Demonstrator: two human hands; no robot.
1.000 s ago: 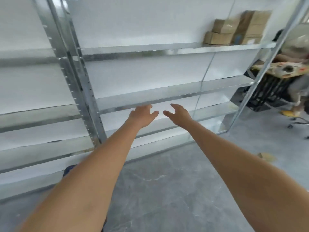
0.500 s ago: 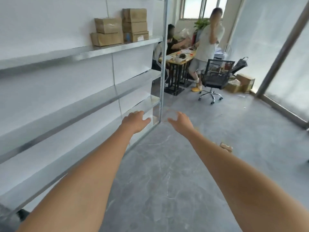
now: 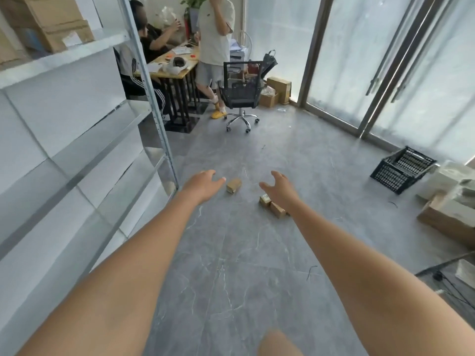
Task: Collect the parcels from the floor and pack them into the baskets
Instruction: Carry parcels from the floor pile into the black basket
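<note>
View swung off the shelving onto the floor: one parcel (image 3: 234, 185) at twelve o'clock, two parcels (image 3: 273, 205) at one o'clock, black basket (image 3: 401, 169) at three; left hand (image 3: 203, 185) and right hand (image 3: 279, 190) spread, empty; collection not begun.

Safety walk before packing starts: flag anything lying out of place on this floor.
Three small brown parcels lie loose on the walkway: one parcel between the hands, two more partly hidden by the right hand. The black basket sits tipped against pale bundles at the right, not flat. Both hands hold nothing; the left hand hovers nearby.
</note>
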